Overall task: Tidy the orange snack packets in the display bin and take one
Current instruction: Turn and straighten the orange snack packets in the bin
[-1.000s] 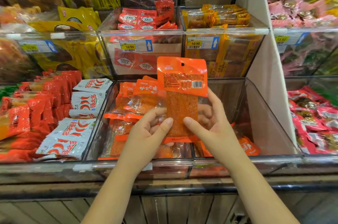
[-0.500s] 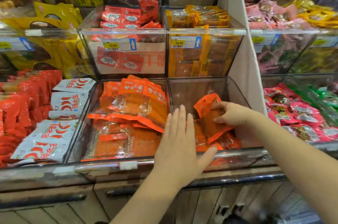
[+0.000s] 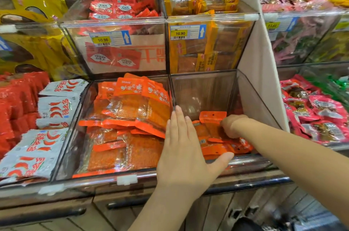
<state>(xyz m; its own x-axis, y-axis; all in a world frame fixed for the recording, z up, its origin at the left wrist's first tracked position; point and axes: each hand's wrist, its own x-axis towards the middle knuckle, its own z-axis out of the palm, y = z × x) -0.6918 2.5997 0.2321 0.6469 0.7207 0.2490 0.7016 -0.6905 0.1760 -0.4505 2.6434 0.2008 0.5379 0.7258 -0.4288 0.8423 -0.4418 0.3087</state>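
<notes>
Right hand is inside the right compartment of the display bin. Its fingers are curled round the right edge of one orange packet. That packet is tilted up, hang-hole end toward the back, resting on the low pile of orange packets. Left hand lies flat, fingers straight and together, thumb spread wide, over the pile's front-left by the divider. A taller orange stack fills the left compartment, just left of that hand.

Snack pkts orange w/ clear window; neighbouring pkts white w/ red chilli print; price tag yellow
</notes>
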